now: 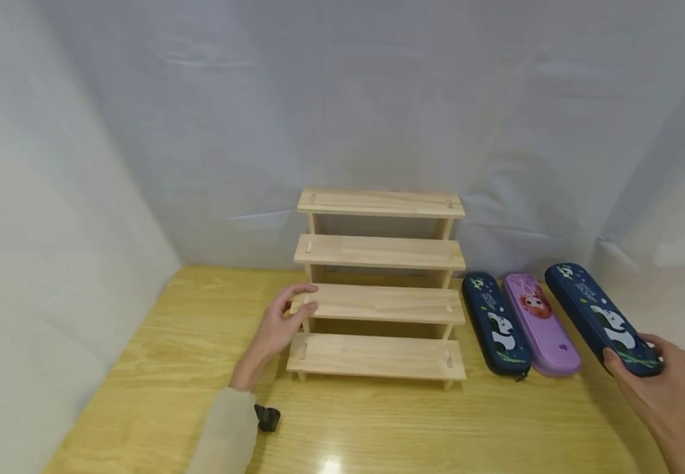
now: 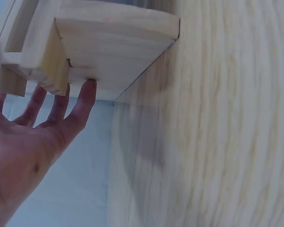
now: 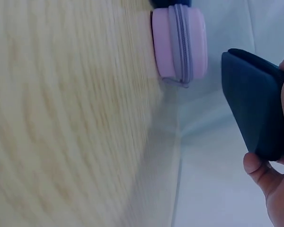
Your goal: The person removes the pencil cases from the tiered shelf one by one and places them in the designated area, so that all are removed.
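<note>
Three pencil cases and one four-step wooden rack [image 1: 380, 303] sit on the table [image 1: 159, 395]. The right hand [image 1: 668, 388] grips the near end of one dark blue panda case [image 1: 600, 318], its long axis running away from the person, lifted beside the purple case [image 1: 541, 324] and the other blue case [image 1: 494, 324] near the table's right edge. The left hand [image 1: 280, 326], fingers straight, touches the rack's left end; bare tabletop lies in front
</note>
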The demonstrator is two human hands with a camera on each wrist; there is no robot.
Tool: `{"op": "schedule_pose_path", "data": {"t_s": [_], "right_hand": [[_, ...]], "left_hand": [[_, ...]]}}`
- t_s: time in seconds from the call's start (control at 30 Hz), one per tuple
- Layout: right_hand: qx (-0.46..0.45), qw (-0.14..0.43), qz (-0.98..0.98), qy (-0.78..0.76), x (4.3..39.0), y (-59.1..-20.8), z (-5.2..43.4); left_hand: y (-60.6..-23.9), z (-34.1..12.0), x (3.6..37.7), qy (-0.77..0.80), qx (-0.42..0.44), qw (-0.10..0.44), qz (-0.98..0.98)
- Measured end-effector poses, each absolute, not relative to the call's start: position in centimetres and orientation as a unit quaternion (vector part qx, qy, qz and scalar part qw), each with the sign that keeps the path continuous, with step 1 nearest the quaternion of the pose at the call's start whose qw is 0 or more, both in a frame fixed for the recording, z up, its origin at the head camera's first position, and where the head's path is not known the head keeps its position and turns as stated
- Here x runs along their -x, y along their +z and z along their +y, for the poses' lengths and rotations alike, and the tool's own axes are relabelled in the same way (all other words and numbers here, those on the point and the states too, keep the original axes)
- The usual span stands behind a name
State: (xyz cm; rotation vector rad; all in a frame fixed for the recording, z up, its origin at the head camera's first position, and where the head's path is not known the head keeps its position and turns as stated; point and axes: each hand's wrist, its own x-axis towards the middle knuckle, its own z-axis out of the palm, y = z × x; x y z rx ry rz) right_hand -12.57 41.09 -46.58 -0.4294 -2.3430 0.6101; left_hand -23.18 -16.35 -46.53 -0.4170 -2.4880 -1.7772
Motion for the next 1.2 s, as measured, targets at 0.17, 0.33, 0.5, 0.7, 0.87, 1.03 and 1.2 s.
{"op": "schedule_pose_path", "data": {"t_s": [0.17,0.33,0.5,0.7,0.87,1.03,1.2], "right_hand": [[0.165,0.319,-0.906,0.223,12.8,-46.8,41.8],[0.166,0.314,-0.909,0.219,13.1,-47.1,42.3],[0.176,0.296,-0.912,0.221,13.3,-47.4,42.7],[0.187,0.266,-0.919,0.225,13.6,-47.5,43.3],[0.191,0.239,-0.924,0.231,13.9,-47.7,43.6],[0.198,0.204,-0.931,0.231,14.2,-47.9,43.8],[0.193,0.143,-0.947,0.213,14.4,-48.0,44.3]], "left_hand": [[-46.8,-16.7,23.1,-0.581,0.146,0.040,-0.799],[-47.1,-16.9,23.1,-0.583,0.144,0.040,-0.799],[-47.1,-16.9,23.0,-0.588,0.141,0.029,-0.796],[-47.3,-16.9,23.2,-0.600,0.140,0.023,-0.787],[-47.3,-16.9,23.2,-0.605,0.145,0.024,-0.783],[-47.2,-16.9,23.2,-0.607,0.147,0.025,-0.781],[-47.1,-16.8,23.1,-0.608,0.136,0.021,-0.782]]}}
